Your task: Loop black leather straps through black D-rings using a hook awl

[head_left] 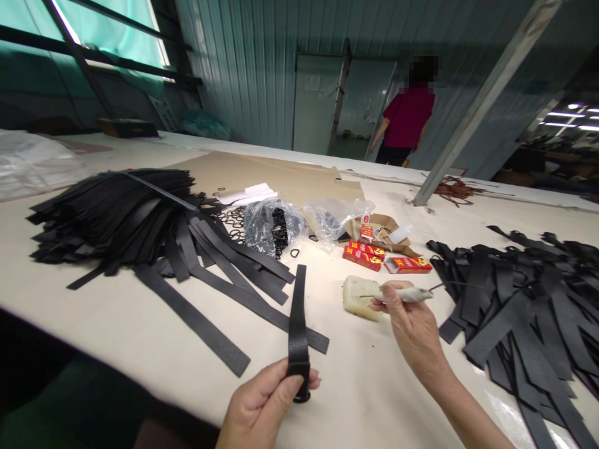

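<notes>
Near the table's front edge, my left hand pinches a black leather strap, which stands up from the fingers; its lower end is folded, with a dark ring at the bottom. Further right, my right hand is closed on a pale-handled tool with a thin metal tip pointing left. That tip is over a whitish block lying on the table. Left of my hands lies a large pile of black straps, some fanned out toward the middle. Another heap of black straps is at the right.
Red boxes, a clear plastic bag and loose black rings lie beyond my hands on the table. A slanted metal post rises at the back right. A person stands beyond the table.
</notes>
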The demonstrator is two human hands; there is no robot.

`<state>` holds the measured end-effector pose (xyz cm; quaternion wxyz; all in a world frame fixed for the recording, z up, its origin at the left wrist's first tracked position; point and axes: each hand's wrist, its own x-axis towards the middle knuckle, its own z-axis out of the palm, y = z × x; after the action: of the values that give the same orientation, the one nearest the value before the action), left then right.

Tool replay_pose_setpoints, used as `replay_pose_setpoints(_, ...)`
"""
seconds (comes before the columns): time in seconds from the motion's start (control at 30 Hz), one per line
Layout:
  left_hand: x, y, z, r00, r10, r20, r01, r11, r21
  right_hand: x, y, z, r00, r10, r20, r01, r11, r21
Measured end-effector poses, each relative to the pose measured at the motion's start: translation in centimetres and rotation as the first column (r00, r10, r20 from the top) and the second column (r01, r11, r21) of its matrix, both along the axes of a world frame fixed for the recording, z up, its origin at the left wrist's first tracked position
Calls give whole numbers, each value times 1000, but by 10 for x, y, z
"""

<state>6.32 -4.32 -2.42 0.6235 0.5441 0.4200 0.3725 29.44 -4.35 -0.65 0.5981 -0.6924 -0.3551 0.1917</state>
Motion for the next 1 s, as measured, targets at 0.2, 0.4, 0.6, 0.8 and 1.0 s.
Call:
replay_pose_setpoints(0.2, -9, 4, 2, 992, -51, -112, 98, 881, 462, 4, -11, -3, 921, -52, -386, 104, 988, 113)
replay_pose_setpoints(0.4, -11, 2, 4, 987, -23, -159, 153, 444, 883, -46, -58, 28, 619, 117, -777, -77, 993, 88)
replay_pose_setpoints(0.6, -7, -4, 10, 978, -54, -202, 209, 308, 928, -82, -74, 46, 578, 197, -792, -185, 977, 107)
replay_pose_setpoints(0.8, -7, -11, 13, 978, -46, -204, 208, 312, 927, -82, -77, 39, 550, 230, -803, -204, 969, 137)
replay_pose_setpoints(1.0, -9, -15, 15, 977, -77, -197, 212, 360, 909, -83, -81, 29, 517, 286, -807, -255, 951, 174)
